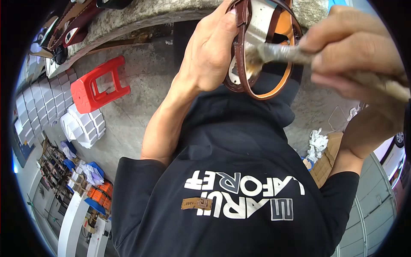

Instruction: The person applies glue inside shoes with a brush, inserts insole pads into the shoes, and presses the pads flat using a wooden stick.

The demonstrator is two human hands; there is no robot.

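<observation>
My left hand (209, 53) is closed round the left side of a brown leather piece (240, 64) with looping straps, an orange-tan inner face and a pale metal-like plate (260, 21). My right hand (357, 53), blurred, grips a brush (280, 53) by its handle. The brush's bristles point left, at the inside of the strap loop, against or just above the pale part there. Both hands are above my lap, near the stone-like edge.
A curved concrete ledge (128, 21) runs along the top, with dark leather pieces (77, 25) at upper left. A red stool (98, 85) and stacked white blocks (83, 124) stand at left. Crumpled white material (317, 143) and cardboard (327, 160) lie at right.
</observation>
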